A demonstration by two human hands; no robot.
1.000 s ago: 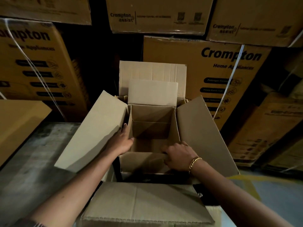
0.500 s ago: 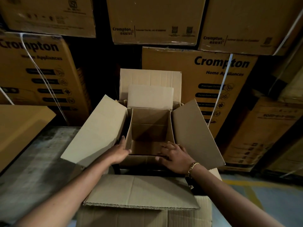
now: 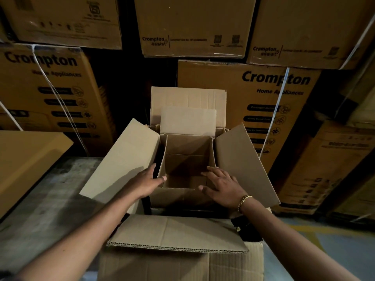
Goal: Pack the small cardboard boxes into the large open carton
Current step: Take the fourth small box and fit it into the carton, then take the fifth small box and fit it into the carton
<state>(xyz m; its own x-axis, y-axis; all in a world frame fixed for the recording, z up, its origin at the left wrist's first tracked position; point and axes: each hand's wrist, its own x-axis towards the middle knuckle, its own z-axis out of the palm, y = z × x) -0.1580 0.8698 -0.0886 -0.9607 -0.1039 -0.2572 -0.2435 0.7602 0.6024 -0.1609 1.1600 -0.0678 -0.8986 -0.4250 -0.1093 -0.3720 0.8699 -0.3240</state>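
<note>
My left hand (image 3: 145,182) and right hand (image 3: 221,186), fingers spread and gripping nothing, lie at the near corners of an open small box (image 3: 188,144) inside the large carton (image 3: 176,232). I should press both corners evenly, so it seats square.

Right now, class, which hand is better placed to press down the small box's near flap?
Probably the right hand: it lies open at the small box's near-right corner, thumb by its near flap. The left hand sits at the box's left wall.
</note>
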